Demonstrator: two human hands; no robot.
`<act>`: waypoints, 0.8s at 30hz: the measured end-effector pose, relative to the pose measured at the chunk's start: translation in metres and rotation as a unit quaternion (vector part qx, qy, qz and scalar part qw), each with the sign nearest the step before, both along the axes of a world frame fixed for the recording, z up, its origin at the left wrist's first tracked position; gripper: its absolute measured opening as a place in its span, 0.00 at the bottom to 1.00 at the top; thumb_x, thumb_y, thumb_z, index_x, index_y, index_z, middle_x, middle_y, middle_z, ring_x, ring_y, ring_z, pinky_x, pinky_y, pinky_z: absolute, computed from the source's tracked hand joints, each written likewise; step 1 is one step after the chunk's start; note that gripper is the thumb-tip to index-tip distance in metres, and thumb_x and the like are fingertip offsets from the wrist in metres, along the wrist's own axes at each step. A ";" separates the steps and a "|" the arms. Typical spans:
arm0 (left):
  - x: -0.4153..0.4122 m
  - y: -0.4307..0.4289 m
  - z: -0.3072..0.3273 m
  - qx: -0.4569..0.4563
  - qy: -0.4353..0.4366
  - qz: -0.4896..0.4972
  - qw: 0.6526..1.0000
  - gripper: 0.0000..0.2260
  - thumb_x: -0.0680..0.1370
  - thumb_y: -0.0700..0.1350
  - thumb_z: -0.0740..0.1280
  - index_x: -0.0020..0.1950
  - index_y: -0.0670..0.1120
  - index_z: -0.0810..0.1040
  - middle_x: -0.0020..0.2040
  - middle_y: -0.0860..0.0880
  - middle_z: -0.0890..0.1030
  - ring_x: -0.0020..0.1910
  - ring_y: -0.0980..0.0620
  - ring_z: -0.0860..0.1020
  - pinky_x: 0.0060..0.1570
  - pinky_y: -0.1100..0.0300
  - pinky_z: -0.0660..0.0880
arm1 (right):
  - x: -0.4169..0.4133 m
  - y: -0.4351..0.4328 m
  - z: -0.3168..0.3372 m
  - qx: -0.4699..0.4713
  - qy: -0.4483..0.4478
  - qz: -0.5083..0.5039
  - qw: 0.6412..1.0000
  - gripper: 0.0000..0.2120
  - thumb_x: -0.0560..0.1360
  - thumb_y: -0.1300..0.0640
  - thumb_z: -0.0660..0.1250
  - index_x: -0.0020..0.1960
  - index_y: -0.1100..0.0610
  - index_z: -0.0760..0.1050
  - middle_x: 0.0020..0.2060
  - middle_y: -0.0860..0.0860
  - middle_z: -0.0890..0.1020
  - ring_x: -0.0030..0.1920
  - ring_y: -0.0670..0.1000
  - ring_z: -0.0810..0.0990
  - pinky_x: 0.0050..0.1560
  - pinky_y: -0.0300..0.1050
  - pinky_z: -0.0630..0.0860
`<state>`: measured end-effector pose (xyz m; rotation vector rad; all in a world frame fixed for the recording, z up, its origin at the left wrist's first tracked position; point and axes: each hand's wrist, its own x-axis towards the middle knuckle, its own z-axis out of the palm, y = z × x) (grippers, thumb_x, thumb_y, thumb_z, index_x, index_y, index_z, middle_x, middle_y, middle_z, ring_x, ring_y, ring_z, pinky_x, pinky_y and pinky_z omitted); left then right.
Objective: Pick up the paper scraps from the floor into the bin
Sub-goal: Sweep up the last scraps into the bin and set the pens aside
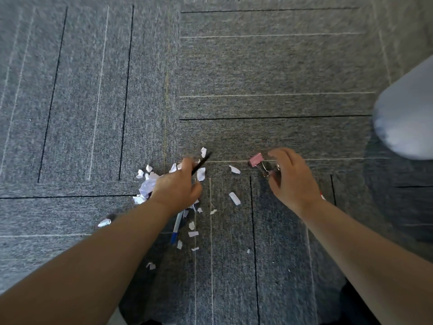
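Left hand (175, 191) grips black pen (202, 163) amid paper scraps (147, 186), right hand (293, 179) curls round pink binder clip (255, 159) handles, open carpet (257, 66) beyond.

The left forearm (93, 254) and right forearm (365, 249) are bare. Above and right of the right hand (293, 177) shows a blurred, pale blue-grey trouser knee (407, 113); well below that hand, dark cloth (351, 308).

Grey carpet floor (257, 78) seen from above. The left hand (178, 188) grips a black pencil (202, 163) over scattered white paper scraps (147, 186). The right hand (290, 177) pinches the wire handles of a pink binder clip (256, 159). A blue-capped pen (176, 227) lies beneath the left wrist.
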<state>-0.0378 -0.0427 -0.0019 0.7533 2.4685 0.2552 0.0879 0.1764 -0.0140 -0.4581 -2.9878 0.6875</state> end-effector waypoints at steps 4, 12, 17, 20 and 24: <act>0.003 0.040 -0.003 0.082 -0.092 0.097 0.988 0.12 0.79 0.41 0.57 0.61 0.42 0.61 0.44 0.41 0.78 0.34 0.45 0.73 0.33 0.55 0.69 | 0.008 0.010 0.000 0.009 -0.001 -0.015 1.000 0.19 0.69 0.67 0.68 0.60 0.63 0.71 0.56 0.60 0.76 0.53 0.61 0.76 0.49 0.55 0.77; 0.034 0.079 -0.006 0.188 -0.190 0.129 0.955 0.27 0.78 0.41 0.62 0.73 0.49 0.55 0.56 0.50 0.73 0.41 0.53 0.77 0.39 0.58 0.77 | 0.024 0.024 0.006 0.010 -0.008 -0.024 1.000 0.21 0.68 0.68 0.70 0.59 0.65 0.72 0.55 0.62 0.77 0.53 0.63 0.76 0.51 0.56 0.76; 0.026 0.018 -0.014 0.082 0.034 -0.018 0.996 0.11 0.77 0.43 0.61 0.59 0.45 0.72 0.54 0.49 0.72 0.52 0.51 0.71 0.53 0.52 0.74 | 0.017 0.011 0.005 0.025 -0.003 0.027 0.999 0.18 0.67 0.67 0.69 0.56 0.64 0.73 0.51 0.61 0.77 0.46 0.60 0.77 0.43 0.54 0.78; 0.018 -0.021 -0.020 0.019 0.111 -0.149 0.982 0.12 0.72 0.45 0.67 0.53 0.42 0.75 0.53 0.43 0.75 0.50 0.44 0.75 0.47 0.47 0.77 | 0.009 -0.009 0.003 0.021 -0.007 0.061 0.998 0.18 0.67 0.67 0.68 0.57 0.63 0.73 0.51 0.60 0.78 0.47 0.60 0.77 0.43 0.55 0.78; 0.016 -0.049 -0.019 -0.020 0.133 -0.188 0.973 0.19 0.64 0.52 0.75 0.46 0.43 0.76 0.42 0.43 0.77 0.38 0.44 0.78 0.35 0.53 0.77 | 0.003 -0.033 -0.001 0.017 -0.005 0.100 0.995 0.17 0.67 0.67 0.68 0.56 0.63 0.74 0.51 0.61 0.78 0.46 0.62 0.77 0.43 0.54 0.78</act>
